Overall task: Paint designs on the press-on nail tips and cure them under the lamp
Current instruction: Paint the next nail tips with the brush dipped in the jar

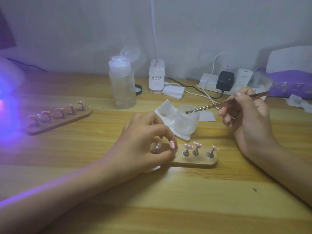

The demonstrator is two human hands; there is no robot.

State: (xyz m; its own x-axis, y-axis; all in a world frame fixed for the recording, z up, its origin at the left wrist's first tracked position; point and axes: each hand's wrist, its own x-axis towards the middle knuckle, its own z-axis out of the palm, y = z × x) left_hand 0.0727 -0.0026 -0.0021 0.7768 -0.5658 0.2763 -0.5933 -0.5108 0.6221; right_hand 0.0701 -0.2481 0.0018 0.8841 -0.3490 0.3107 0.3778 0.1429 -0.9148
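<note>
- L hand (pixel 143 142): thumb + fingers curled round the end nail stand (pixel 157 147), left end of near holder (pixel 199 162), mid-desk (pixel 168 200).
- 3 more pink nail tips (pixel 189 146) w/ white dots on stands, same holder, right of that hand.
- R hand (pixel 248 115): clamped on brush (pixel 224 103); bristle end just over open frosted jar (pixel 186 122).
- Jar sits on white wipe (pixel 164 109), just behind near holder.
- 2nd holder (pixel 67 120), 5 tips, toward desk's left edge, near glowing purple lamp (pixel 6 92).
- Clear pump bottle (pixel 122 85) by back edge.
</note>
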